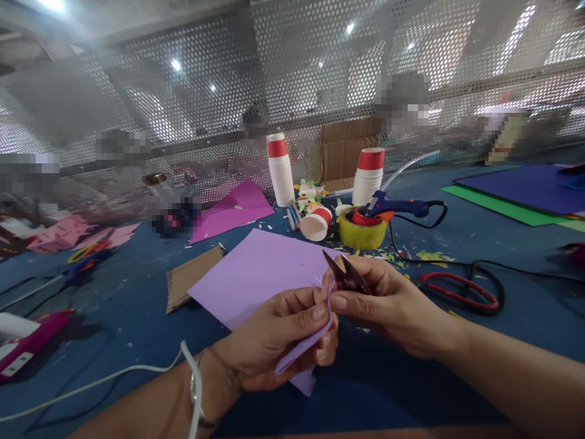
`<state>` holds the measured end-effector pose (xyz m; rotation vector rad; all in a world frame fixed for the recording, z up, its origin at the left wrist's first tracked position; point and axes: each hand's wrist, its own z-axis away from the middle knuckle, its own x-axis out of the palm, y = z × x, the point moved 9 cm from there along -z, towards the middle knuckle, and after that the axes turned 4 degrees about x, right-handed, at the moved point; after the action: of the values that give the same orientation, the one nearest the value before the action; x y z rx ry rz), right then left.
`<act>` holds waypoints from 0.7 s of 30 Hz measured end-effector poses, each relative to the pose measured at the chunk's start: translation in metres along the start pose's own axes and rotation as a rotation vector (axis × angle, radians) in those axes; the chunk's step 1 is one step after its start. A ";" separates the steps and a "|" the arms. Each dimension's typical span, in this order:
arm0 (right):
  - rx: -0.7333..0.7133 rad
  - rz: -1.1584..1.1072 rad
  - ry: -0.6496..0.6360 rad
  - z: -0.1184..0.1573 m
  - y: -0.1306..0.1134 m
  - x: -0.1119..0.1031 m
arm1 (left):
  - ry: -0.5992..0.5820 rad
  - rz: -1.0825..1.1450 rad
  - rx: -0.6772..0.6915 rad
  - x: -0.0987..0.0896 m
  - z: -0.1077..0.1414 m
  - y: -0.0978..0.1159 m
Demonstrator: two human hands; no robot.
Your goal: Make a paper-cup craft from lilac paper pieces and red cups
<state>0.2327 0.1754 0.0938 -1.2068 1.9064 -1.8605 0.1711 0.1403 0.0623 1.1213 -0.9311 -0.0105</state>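
Observation:
My left hand (287, 332) is closed on a folded strip of light purple paper (304, 344), pinched between thumb and fingers. The lower end of the strip hangs under the hand. My right hand (384, 299) holds a pair of scissors (459, 291) with red and black handles. Their dark blades jut out past the fingers, slightly apart, pointing up and left. Thumb and fingertips of that same hand also pinch the upper end of the folded paper. Behind both hands, a larger light purple sheet (260, 268) lies on the table, partly over a cardboard piece (192, 280).
Paper cup stacks (282, 177) and a tipped cup (315, 223) stand beyond the sheet. A blue glue gun (397, 206) rests on a yellow tape roll (361, 235), its cord trailing right. Coloured sheets (516, 186) lie right; a magenta power strip (34, 341) lies left. Paper scraps litter the blue table.

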 end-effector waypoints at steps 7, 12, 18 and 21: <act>-0.011 0.172 0.099 -0.001 -0.006 -0.012 | 0.256 -0.476 0.344 -0.024 0.006 0.039; 0.014 0.380 0.120 -0.004 -0.001 -0.017 | 0.330 -0.700 0.409 -0.024 0.012 0.055; -0.018 0.518 0.144 -0.003 -0.005 -0.015 | 0.395 -0.650 0.389 -0.028 0.012 0.051; -0.032 0.573 0.171 -0.002 -0.008 -0.016 | 0.470 -0.621 0.411 -0.036 0.014 0.053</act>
<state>0.2447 0.1888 0.0949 -0.4351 2.0844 -1.6532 0.1163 0.1704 0.0827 1.6712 -0.1401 -0.0618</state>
